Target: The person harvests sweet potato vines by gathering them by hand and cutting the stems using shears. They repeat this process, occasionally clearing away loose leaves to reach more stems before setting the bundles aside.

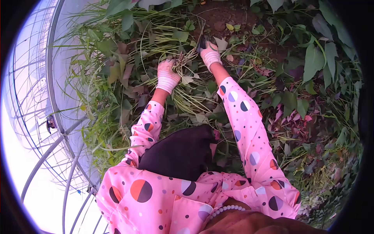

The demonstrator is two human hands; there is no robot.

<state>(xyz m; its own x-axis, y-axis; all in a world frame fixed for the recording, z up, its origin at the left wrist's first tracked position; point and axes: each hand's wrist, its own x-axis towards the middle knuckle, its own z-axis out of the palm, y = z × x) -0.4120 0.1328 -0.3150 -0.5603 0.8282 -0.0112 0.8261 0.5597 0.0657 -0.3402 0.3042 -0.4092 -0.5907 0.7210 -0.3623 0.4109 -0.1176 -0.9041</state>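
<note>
My left hand [167, 75], in a striped pale glove, is closed around a bunch of long green stems [183, 67] low over the plants. The stems fan out on both sides of the fist, and some wilted leaves hang among them. To the right and slightly farther forward is my right hand [210, 54], gloved the same way. Its fingers are wrapped round a dark-handled tool [201, 44], whose working end is lost among the thin stems. Cut-looking stems and loose leaves lie between the two hands.
Bare brown soil [230, 19] shows ahead of my right hand. Broad-leaved vines [313, 64] grow thickly at the right, tall grass [80, 58] at the left. Along the left side runs a translucent sheet wall with a curved metal frame [50, 58]. My dark-trousered knee [175, 152] is below my hands.
</note>
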